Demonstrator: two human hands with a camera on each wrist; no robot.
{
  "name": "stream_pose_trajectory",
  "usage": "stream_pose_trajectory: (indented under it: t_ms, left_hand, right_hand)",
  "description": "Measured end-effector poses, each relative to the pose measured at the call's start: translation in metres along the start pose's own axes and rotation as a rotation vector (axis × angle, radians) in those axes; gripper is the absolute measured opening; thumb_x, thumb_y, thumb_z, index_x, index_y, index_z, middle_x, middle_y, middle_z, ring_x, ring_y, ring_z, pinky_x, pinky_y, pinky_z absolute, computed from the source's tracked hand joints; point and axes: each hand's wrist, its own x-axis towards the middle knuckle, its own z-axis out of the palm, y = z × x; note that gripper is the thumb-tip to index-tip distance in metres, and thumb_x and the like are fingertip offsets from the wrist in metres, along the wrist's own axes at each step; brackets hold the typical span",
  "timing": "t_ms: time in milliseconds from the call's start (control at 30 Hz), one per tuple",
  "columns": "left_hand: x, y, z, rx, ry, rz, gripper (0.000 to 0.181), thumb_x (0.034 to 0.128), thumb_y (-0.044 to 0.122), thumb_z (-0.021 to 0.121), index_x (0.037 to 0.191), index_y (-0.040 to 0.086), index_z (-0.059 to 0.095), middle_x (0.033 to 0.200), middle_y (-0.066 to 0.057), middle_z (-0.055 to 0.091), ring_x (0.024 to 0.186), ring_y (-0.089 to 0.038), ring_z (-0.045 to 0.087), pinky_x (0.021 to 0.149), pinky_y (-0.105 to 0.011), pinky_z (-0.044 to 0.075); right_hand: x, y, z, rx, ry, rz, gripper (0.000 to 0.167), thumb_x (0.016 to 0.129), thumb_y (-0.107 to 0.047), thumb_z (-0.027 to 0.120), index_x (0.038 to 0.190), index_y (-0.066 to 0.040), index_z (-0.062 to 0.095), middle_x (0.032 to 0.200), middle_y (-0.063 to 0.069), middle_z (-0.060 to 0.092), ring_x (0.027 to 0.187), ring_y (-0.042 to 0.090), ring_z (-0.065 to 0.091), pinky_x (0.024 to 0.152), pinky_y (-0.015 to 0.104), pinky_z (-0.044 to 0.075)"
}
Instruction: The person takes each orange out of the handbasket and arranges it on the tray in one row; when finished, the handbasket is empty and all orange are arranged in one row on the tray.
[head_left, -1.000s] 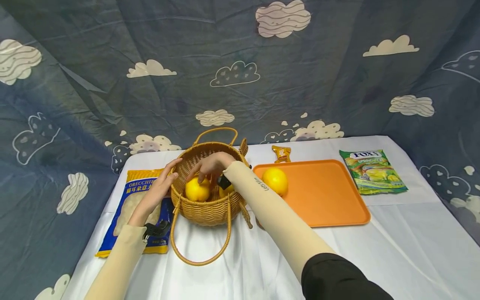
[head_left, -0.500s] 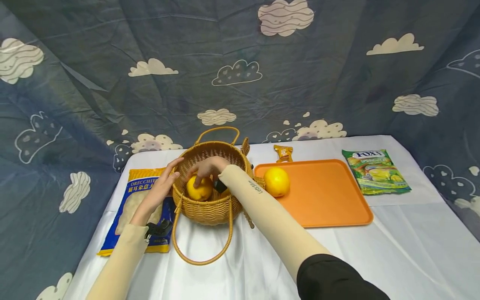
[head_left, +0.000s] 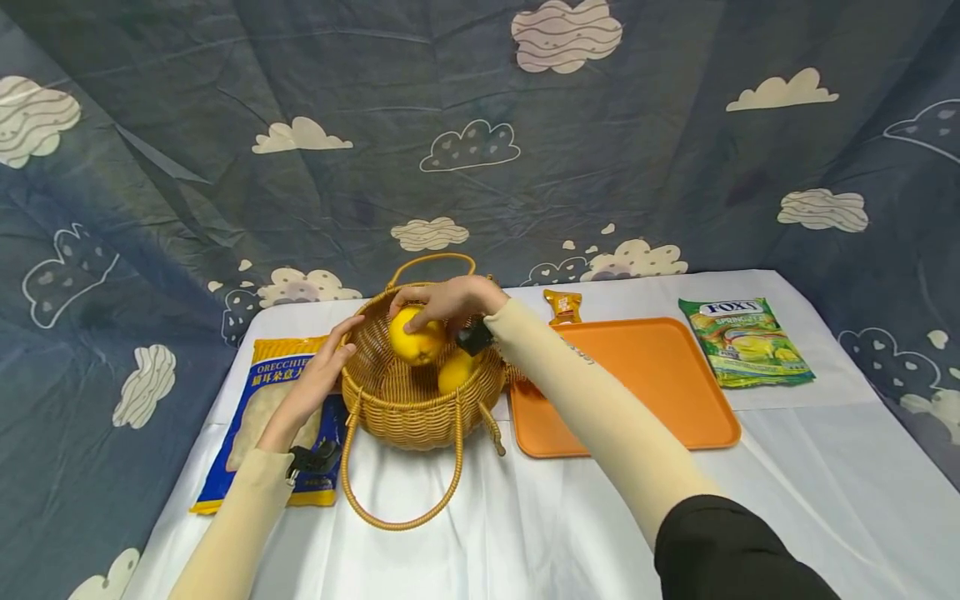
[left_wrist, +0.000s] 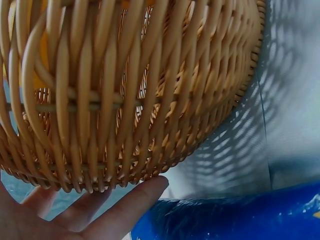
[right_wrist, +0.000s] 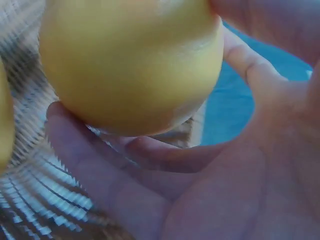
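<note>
My right hand [head_left: 450, 302] grips a yellow fruit [head_left: 417, 340] at the mouth of the wicker basket [head_left: 412, 417]. In the right wrist view, the fingers of that hand [right_wrist: 225, 175] curl round the fruit [right_wrist: 130, 65], with the basket's weave [right_wrist: 30, 150] below. A second yellow fruit [head_left: 456, 372] lies inside at the basket's right. My left hand [head_left: 315, 383] rests on the basket's left side with fingers extended; in the left wrist view this hand [left_wrist: 90, 210] touches the outer weave [left_wrist: 125, 115].
A blue pasta bag [head_left: 247, 433] lies left of the basket, partly under my left arm. The orange tray [head_left: 660, 383] is to the right, crossed by my right forearm. Behind it lies a small orange packet [head_left: 562, 306]; a green FOX'S bag [head_left: 746, 343] is at the far right.
My right hand has risen with the fruit from low in the basket to its mouth. The right forearm has shifted right and now covers the fruit on the tray. My left hand stays in place.
</note>
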Motion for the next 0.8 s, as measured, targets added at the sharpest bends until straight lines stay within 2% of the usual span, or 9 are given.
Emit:
stream_pose_trajectory:
  t_ms: [67,133,267,300,400,567,600,633,800]
  left_hand:
    - [0.000,0.000,0.001,0.004,0.000,0.004,0.051,0.1056,0.026,0.032,0.154,0.021,0.018,0.153,-0.021,0.019,0.117,-0.052,0.045,0.084,-0.060,0.046]
    - [0.000,0.000,0.001,0.004,0.000,0.011,0.050,0.1056,0.026,0.032,0.154,0.021,0.018,0.154,-0.021,0.018,0.118,-0.053,0.044,0.084,-0.060,0.046]
    - [0.001,-0.001,0.001,0.005,0.002,0.019,0.050,0.1055,0.025,0.032,0.154,0.021,0.018,0.154,-0.021,0.018,0.118,-0.054,0.043,0.083,-0.060,0.046]
    - [0.001,-0.001,0.001,0.002,0.003,0.019,0.050,0.1055,0.025,0.032,0.154,0.021,0.018,0.153,-0.021,0.018,0.118,-0.054,0.044,0.083,-0.060,0.047]
    - [0.001,-0.001,0.001,0.003,0.002,0.017,0.051,0.1053,0.025,0.033,0.154,0.021,0.018,0.153,-0.022,0.019,0.117,-0.054,0.044,0.081,-0.059,0.047]
    - [0.001,-0.001,0.001,0.005,-0.001,0.023,0.051,0.1054,0.025,0.032,0.154,0.020,0.018,0.153,-0.022,0.018,0.118,-0.055,0.043,0.082,-0.060,0.047]
    - [0.001,-0.001,0.001,0.004,-0.001,0.027,0.050,0.1054,0.026,0.032,0.153,0.020,0.018,0.153,-0.022,0.018,0.118,-0.055,0.043,0.082,-0.059,0.047]
    - [0.001,-0.001,0.001,0.004,-0.001,0.030,0.050,0.1054,0.026,0.032,0.153,0.019,0.018,0.153,-0.022,0.018,0.118,-0.054,0.043,0.082,-0.058,0.047]
    - [0.000,-0.002,0.000,-0.005,-0.001,0.044,0.049,0.1058,0.025,0.031,0.153,0.017,0.019,0.153,-0.021,0.018,0.117,-0.052,0.044,0.082,-0.051,0.049]
  right_hand:
    - [-0.015,0.001,-0.007,-0.011,0.019,-0.054,0.040,0.101,-0.018,0.050,0.139,-0.017,0.038,0.139,0.008,0.030,0.098,0.020,0.050,0.080,0.041,0.049]
    - [-0.032,0.003,-0.014,-0.015,0.044,-0.102,0.044,0.100,-0.020,0.051,0.142,-0.018,0.035,0.134,0.010,0.035,0.084,0.019,0.051,0.074,0.037,0.049]
    - [-0.067,0.014,-0.028,0.000,0.118,-0.152,0.047,0.100,-0.026,0.052,0.143,-0.024,0.034,0.124,0.014,0.045,0.069,0.022,0.050,0.069,0.033,0.049]
    - [-0.076,0.019,-0.030,0.007,0.148,-0.160,0.047,0.099,-0.027,0.053,0.143,-0.025,0.035,0.124,0.013,0.046,0.069,0.024,0.052,0.070,0.034,0.049]
    - [-0.100,0.036,-0.037,0.028,0.238,-0.173,0.048,0.099,-0.027,0.053,0.143,-0.026,0.035,0.124,0.014,0.049,0.085,0.028,0.058,0.077,0.037,0.050]
    - [-0.135,0.073,-0.043,0.060,0.357,-0.113,0.050,0.099,-0.029,0.053,0.144,-0.026,0.032,0.117,0.019,0.052,0.087,0.034,0.057,0.075,0.037,0.049]
    - [-0.141,0.082,-0.044,0.064,0.375,-0.097,0.050,0.099,-0.029,0.054,0.145,-0.026,0.032,0.120,0.019,0.050,0.087,0.034,0.057,0.075,0.037,0.050]
    - [-0.147,0.091,-0.045,0.071,0.389,-0.088,0.051,0.099,-0.029,0.054,0.145,-0.026,0.032,0.130,0.019,0.044,0.088,0.033,0.057,0.075,0.037,0.051]
    - [-0.168,0.133,-0.044,0.127,0.433,-0.043,0.055,0.098,-0.027,0.056,0.146,-0.020,0.030,0.138,0.021,0.036,0.095,0.031,0.057,0.081,0.039,0.052]
